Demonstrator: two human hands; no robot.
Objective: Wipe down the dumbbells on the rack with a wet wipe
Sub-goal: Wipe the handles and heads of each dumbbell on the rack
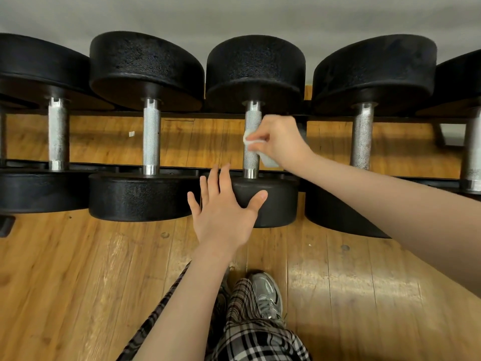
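- The middle dumbbell (252,142) is lying on the rack (182,170), its handle running toward the wall.
- Five dumbbells are showing — one wet wipe (250,138).
- The right hand (279,142) is pinching the wipe against the handle.
- The left hand (223,207) is resting open — fingers spread — on the near weight.

round matte-black dumbbell heads (255,63) with a fine speckled, pebbled finish; undersides read dark brown in shade
silver steel dumbbell handles (151,136), cross-hatch knurl pattern, plain shiny chrome collars at both ends
thin black metal rack rails (78,166)
small white wet wipe (250,138) against the middle handle, pale grey lower fold
honey-orange wooden plank floor (78,269), darker grain streaks, a few dark knots, pale glare patches
flat grey wall (234,14)
black-and-white plaid trousers (250,340)
silver-grey mesh sneaker (266,293) with grey laces
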